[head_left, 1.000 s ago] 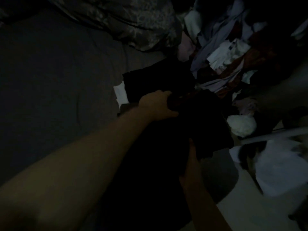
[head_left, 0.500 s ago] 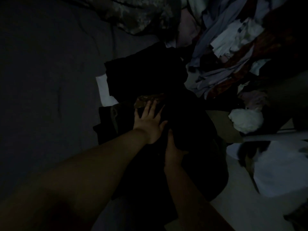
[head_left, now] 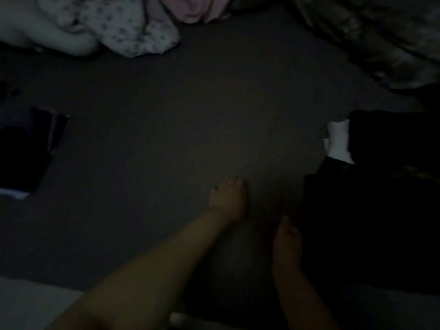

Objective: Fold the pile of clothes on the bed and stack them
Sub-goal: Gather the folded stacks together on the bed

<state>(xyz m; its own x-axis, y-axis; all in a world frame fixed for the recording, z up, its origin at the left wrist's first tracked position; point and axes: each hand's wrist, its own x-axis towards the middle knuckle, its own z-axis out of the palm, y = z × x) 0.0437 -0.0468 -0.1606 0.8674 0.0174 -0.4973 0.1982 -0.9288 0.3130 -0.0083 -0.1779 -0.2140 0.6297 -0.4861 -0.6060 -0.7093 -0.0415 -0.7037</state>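
The scene is very dim. A stack of dark folded clothes (head_left: 371, 210) lies on the grey bed sheet (head_left: 190, 115) at the right, with a white garment (head_left: 338, 141) sticking out under its far part. My left hand (head_left: 228, 198) hovers or rests on the bare sheet left of the stack, fingers loosely extended and holding nothing. My right hand (head_left: 287, 244) is beside the stack's near left edge, fingers pointing away from me, gripping nothing that I can make out.
A dark folded item (head_left: 26, 151) sits at the left edge of the bed. A spotted light cloth (head_left: 133, 29) and a pink cloth (head_left: 197, 8) lie at the far side. A patterned duvet (head_left: 381, 36) is bunched at the far right.
The view has swung left, away from the loose clothes pile. Both hands have come off the dark garment, which now lies on the stack at the right.
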